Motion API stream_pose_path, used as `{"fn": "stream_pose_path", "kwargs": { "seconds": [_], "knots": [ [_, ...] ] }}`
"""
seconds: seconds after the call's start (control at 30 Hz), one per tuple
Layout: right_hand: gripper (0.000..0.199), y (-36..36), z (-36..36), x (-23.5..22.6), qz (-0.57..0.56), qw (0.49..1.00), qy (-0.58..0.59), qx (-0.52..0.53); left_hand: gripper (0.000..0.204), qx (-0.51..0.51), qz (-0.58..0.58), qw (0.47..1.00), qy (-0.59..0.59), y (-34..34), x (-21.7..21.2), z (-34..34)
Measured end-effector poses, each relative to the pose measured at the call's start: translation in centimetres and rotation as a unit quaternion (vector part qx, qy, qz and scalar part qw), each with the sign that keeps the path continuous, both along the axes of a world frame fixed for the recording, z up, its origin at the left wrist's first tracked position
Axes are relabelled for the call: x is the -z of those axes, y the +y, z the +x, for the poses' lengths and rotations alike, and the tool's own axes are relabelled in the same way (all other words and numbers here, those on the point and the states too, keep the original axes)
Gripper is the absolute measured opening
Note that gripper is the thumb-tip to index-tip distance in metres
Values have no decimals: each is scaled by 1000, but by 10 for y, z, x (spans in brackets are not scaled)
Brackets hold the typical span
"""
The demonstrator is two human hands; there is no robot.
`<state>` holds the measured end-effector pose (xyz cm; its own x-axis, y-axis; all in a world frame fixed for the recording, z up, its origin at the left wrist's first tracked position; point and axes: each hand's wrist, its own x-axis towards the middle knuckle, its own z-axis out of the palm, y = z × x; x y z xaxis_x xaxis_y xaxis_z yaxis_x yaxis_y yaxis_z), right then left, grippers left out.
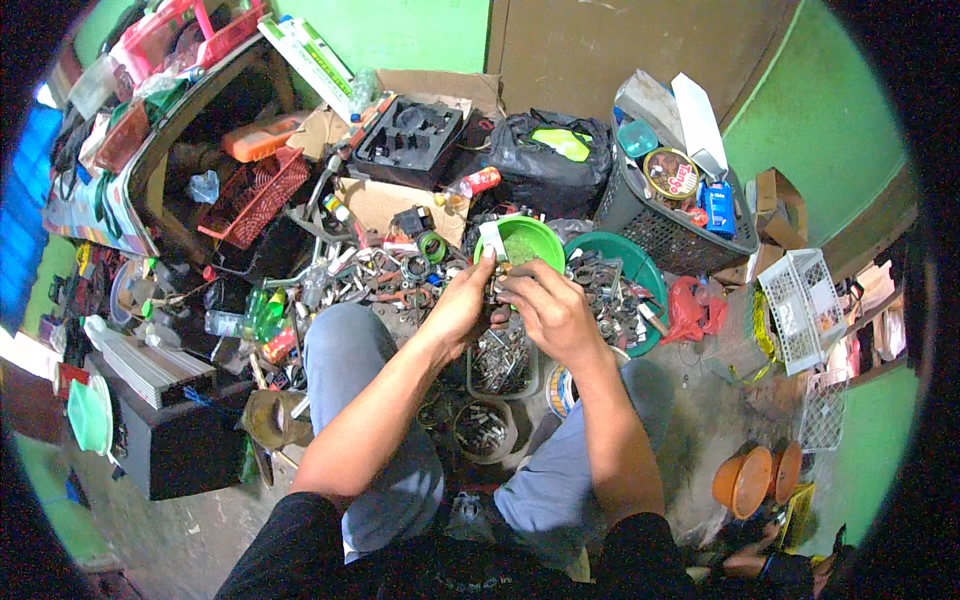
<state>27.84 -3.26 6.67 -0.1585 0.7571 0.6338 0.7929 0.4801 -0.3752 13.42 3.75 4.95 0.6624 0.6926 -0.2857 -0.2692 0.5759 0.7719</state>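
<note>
In front of me, above the containers between my knees, my two hands meet. My left hand is closed, its thumb pressed on a small pale flat piece that sticks up past the thumb tip. Close beside it, my right hand has its fingers bent in a pinch; what they hold, if anything, is too small to make out. Just beyond is a bright green bowl. Below the hands sits a clear rectangular tub of small metal parts, and nearer me a round tub holding more metal pieces.
A dark green basin of metal parts stands to the right, near a grey laundry basket. Loose tools and hardware cover the floor on the left. A black tool case and a black bag lie behind.
</note>
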Motion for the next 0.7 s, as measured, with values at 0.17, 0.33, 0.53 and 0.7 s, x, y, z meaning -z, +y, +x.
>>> {"fn": "stream_pose_path", "kwargs": {
  "seconds": [0.17,0.33,0.53,0.7],
  "knots": [
    [22,4,-4,1,-1,1000,23,14,45,-2,47,997,63,5,2,1],
    [15,16,-3,4,-36,997,72,15,40,-20,63,994,82,13,5,3],
    [5,41,19,14,-75,958,271,57,46,-12,5,1000,0,36,10,0],
    [12,67,41,36,-153,907,381,93,45,-57,39,997,23,62,20,5]
  ]
}}
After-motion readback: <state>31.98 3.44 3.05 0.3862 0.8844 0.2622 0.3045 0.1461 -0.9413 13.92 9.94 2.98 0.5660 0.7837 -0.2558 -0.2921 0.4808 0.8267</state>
